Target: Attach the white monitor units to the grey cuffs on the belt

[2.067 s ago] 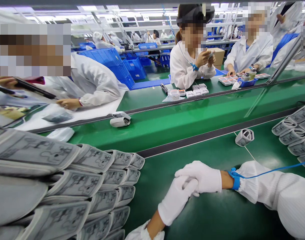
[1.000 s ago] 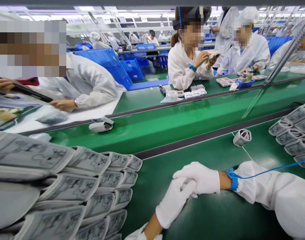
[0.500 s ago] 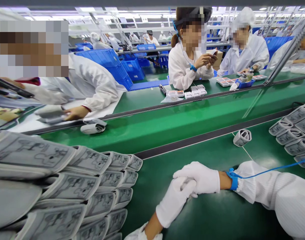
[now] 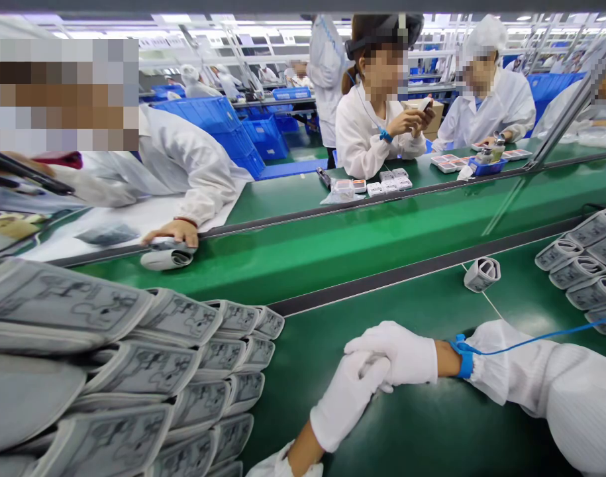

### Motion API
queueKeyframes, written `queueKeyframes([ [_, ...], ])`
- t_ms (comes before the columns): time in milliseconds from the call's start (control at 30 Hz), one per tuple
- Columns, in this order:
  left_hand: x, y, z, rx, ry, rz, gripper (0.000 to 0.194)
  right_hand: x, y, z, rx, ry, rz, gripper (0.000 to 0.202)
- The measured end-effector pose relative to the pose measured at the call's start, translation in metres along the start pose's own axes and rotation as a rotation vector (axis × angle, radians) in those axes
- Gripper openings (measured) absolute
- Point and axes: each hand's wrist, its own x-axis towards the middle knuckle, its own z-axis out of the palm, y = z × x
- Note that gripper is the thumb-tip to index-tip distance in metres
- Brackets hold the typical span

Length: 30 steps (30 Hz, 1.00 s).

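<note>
My left hand (image 4: 347, 397) and my right hand (image 4: 399, 351), both in white gloves, are clasped together over the green worktop (image 4: 412, 437). The right fingers lie across the left hand, and the left thumb rests against the right. Both are closed around each other, and no other item shows between them. A blue wrist strap (image 4: 464, 356) with a blue cord circles my right wrist. Beyond the hands stands one rolled grey cuff (image 4: 482, 275). Left of them, grey cuffs (image 4: 176, 371) with printed drawings are stacked in rows.
More rolled cuffs (image 4: 598, 265) are piled at the right. A green conveyor belt (image 4: 303, 248) runs across behind a dark rail. Over it, a co-worker's hand (image 4: 176, 233) rests on a rolled cuff (image 4: 166, 259). Other co-workers sit opposite, near small white boxes (image 4: 389, 182) and a blue tray (image 4: 486, 165).
My hands have stayed clasped in place. The co-worker's hand at left has moved from the white sheet onto the items on the belt, which shifted left. A standing person has appeared behind.
</note>
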Motion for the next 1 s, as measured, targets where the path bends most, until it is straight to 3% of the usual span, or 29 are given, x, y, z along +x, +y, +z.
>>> queueKeyframes([
  [133,0.000,0.000,-0.001,-0.007,-0.007,-0.001,0.034,0.000,0.001,0.000,0.006,0.016,-0.018,0.062],
  [500,0.001,-0.001,-0.001,0.034,0.013,0.037,0.034,0.003,-0.011,-0.010,0.069,-0.034,0.011,0.045],
  [733,-0.001,-0.001,-0.003,0.089,0.065,0.036,0.032,0.003,-0.010,-0.010,0.091,-0.037,0.006,0.046],
  [867,-0.001,0.002,-0.002,0.071,0.007,0.039,0.035,0.003,-0.013,-0.012,0.083,-0.040,0.006,0.037],
  [1000,-0.001,0.001,-0.002,0.079,0.036,0.045,0.034,0.004,-0.013,-0.012,0.077,-0.012,-0.011,0.038],
])
